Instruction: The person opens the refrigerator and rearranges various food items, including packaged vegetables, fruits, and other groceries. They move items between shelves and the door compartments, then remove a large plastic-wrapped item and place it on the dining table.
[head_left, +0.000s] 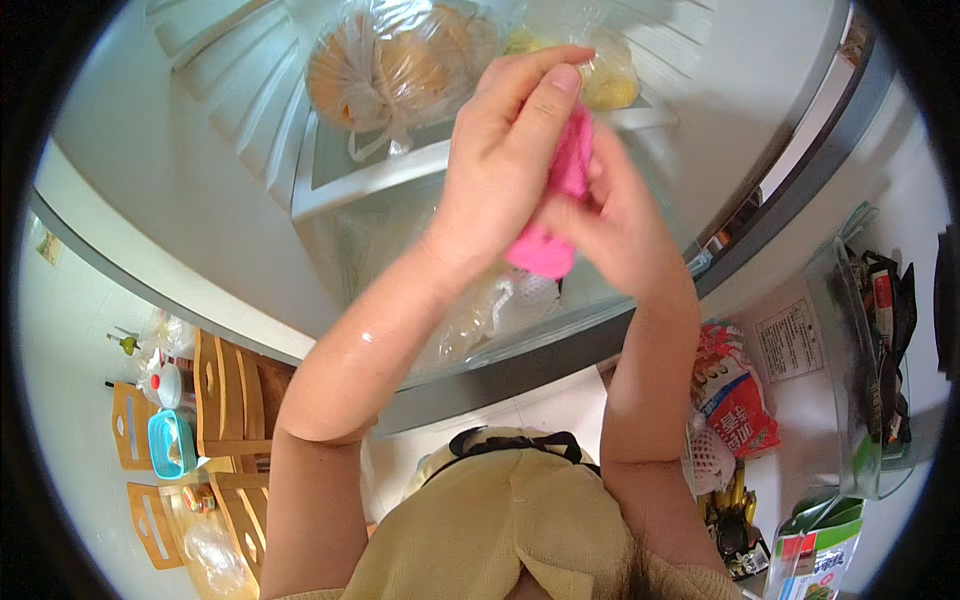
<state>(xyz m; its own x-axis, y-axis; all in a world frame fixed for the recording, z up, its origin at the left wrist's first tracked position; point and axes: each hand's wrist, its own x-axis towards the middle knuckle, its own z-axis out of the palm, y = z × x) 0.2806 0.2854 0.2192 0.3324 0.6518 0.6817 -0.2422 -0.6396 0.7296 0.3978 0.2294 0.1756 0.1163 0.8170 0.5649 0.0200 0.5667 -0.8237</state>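
Observation:
A bunched pink cloth (574, 161) is between my two hands, in front of the open refrigerator. My left hand (510, 142) has its palm and thumb against the upper part of the cloth, and most of its fingers are hidden. From the other side my right hand (622, 210), slightly blurred, grips the cloth lower down. Beyond my hands, a knotted clear plastic bag (405, 67) of orange-brown round items rests on a glass shelf with a white front rim (375, 180). Beside it is another clear bag (611, 75) with yellowish contents.
Below the shelf, a clear drawer (397, 247) holds plastic-wrapped items. The open door at right carries clear bins (847, 375) with dark packets (885, 337) and a red package (739, 405). Wooden chairs (232, 397) and a table with a turquoise container (171, 444) stand at left.

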